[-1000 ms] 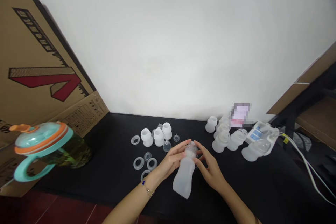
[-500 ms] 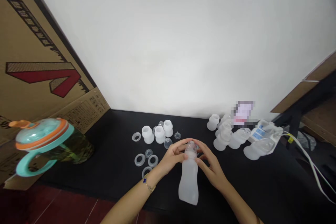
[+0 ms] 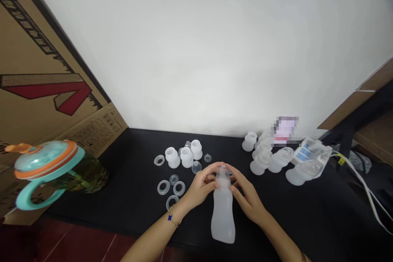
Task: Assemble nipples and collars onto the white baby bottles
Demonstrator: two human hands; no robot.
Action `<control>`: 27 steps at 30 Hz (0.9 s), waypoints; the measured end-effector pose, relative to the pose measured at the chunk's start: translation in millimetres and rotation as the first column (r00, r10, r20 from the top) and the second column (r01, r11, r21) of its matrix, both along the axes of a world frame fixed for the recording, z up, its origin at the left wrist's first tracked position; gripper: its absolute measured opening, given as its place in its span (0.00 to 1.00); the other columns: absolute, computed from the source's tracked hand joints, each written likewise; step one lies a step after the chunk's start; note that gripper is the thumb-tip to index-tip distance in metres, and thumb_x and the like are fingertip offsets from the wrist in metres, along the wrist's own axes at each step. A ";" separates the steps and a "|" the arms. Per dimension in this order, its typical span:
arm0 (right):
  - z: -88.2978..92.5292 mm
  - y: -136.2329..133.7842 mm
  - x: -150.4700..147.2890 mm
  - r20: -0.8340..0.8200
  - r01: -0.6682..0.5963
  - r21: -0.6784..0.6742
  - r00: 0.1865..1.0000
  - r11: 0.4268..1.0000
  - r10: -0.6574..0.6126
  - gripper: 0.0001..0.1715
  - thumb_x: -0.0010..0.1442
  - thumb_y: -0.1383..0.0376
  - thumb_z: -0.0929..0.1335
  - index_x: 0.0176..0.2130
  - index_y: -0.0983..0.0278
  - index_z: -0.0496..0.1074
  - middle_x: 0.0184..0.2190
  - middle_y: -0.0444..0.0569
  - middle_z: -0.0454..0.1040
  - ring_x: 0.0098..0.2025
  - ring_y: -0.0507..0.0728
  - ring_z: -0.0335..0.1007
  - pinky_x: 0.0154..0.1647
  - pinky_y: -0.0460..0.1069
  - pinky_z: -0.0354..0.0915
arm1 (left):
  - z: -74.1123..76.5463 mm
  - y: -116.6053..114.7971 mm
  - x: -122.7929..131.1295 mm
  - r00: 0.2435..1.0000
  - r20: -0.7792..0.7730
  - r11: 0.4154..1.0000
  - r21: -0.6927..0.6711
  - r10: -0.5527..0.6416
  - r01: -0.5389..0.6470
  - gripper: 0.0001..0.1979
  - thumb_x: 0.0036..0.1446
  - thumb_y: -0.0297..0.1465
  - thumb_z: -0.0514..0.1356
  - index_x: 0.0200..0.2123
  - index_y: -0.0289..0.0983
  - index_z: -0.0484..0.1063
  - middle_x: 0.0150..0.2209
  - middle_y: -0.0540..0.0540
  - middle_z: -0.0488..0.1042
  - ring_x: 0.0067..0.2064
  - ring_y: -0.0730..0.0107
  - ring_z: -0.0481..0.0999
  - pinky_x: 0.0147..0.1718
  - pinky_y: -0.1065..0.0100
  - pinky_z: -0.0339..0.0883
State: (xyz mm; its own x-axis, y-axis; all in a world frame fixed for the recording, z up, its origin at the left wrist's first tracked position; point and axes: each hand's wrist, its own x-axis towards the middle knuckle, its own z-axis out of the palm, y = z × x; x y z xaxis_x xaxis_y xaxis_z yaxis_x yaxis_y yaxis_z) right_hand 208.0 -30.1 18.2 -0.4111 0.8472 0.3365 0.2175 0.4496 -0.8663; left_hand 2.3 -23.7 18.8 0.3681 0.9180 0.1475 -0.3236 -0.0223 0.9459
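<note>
A frosted plastic baby bottle lies almost level between my hands, its base toward me and its clear silicone teat pointing away. My left hand wraps the bottle's neck from the left, and my right hand closes on it from the right. Part of the collar is hidden behind my fingers. A clear teat sits just beyond my left hand, and a silicone ring lies close to my left wrist.
The black tabletop holds frosted bottle parts, silicone rings, and several bottles at right. A teal-and-orange sippy cup stands at left before a cardboard box. A white cable runs off right.
The bottle has swung from tilting toward the lower left to nearly straight, its base pointing at me. Both hands stay on its neck, and the view has shifted slightly.
</note>
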 end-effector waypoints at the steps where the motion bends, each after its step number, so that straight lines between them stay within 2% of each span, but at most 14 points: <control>1: 0.2 -0.1 -0.1 0.001 -0.003 -0.002 1.000 1.000 0.003 0.30 0.70 0.58 0.62 0.68 0.51 0.56 0.65 0.52 0.65 0.50 0.61 0.72 0.44 0.53 0.73 | -0.4 -0.1 -0.3 1.000 -0.014 1.000 0.011 0.006 -0.006 0.34 0.52 0.47 0.68 0.60 0.42 0.69 0.51 0.39 0.75 0.39 0.62 0.77 0.34 0.68 0.67; 8: 2.6 -1.6 0.6 0.007 -0.018 0.007 1.000 1.000 0.018 0.31 0.70 0.58 0.62 0.69 0.50 0.54 0.68 0.51 0.58 0.55 0.63 0.70 0.46 0.53 0.72 | 0.0 -1.1 -0.8 0.996 -0.087 0.998 0.059 0.012 -0.006 0.33 0.55 0.48 0.66 0.61 0.40 0.67 0.50 0.39 0.75 0.38 0.62 0.76 0.33 0.68 0.65; 13: 2.3 -1.0 1.2 0.003 -0.009 0.012 1.000 1.000 0.009 0.29 0.70 0.58 0.62 0.68 0.50 0.56 0.65 0.51 0.63 0.52 0.62 0.72 0.46 0.53 0.72 | 3.4 -2.1 -1.5 0.985 -0.170 0.993 0.119 0.044 -0.024 0.32 0.58 0.47 0.64 0.61 0.39 0.67 0.47 0.40 0.75 0.34 0.67 0.73 0.31 0.69 0.63; 18: 2.6 -0.8 0.6 0.026 0.019 0.027 0.999 0.999 -0.020 0.28 0.70 0.57 0.61 0.67 0.53 0.59 0.63 0.53 0.66 0.49 0.61 0.73 0.46 0.54 0.72 | 3.2 -1.8 -2.3 0.969 -0.233 0.986 0.159 0.087 -0.051 0.31 0.60 0.47 0.62 0.61 0.39 0.67 0.44 0.41 0.77 0.27 0.73 0.66 0.26 0.71 0.57; 20: 1.9 -1.5 0.2 0.029 0.030 0.023 0.999 0.999 -0.031 0.28 0.70 0.57 0.61 0.67 0.54 0.59 0.60 0.54 0.69 0.45 0.60 0.74 0.45 0.54 0.73 | 3.3 -1.4 -2.5 0.968 -0.237 0.986 0.159 0.085 -0.048 0.31 0.60 0.47 0.62 0.62 0.39 0.67 0.45 0.41 0.77 0.28 0.72 0.66 0.27 0.70 0.57; 23: 0.2 -3.2 -0.8 0.023 0.048 0.009 0.999 0.999 -0.048 0.28 0.70 0.57 0.61 0.66 0.56 0.58 0.51 0.54 0.75 0.40 0.59 0.74 0.43 0.55 0.73 | 5.0 -1.2 -2.7 0.968 -0.243 0.988 0.153 0.071 -0.034 0.31 0.60 0.47 0.62 0.62 0.40 0.66 0.46 0.41 0.77 0.30 0.70 0.68 0.29 0.69 0.59; 27: -0.8 -4.6 -1.6 0.029 0.055 0.021 0.998 0.998 -0.056 0.28 0.71 0.58 0.60 0.67 0.56 0.56 0.42 0.52 0.75 0.37 0.59 0.73 0.40 0.54 0.72 | 7.9 -1.5 -3.1 0.966 -0.251 0.988 0.152 0.070 -0.032 0.31 0.60 0.46 0.61 0.63 0.40 0.66 0.42 0.42 0.77 0.28 0.72 0.64 0.28 0.69 0.57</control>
State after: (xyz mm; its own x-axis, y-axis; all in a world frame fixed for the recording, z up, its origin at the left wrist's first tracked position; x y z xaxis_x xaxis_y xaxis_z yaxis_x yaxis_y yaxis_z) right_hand 206.4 -34.7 17.4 -0.3738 0.8623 0.3418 0.2677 0.4531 -0.8503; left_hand -0.8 -25.2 26.7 0.3643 0.9121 0.1881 -0.0674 -0.1757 0.9821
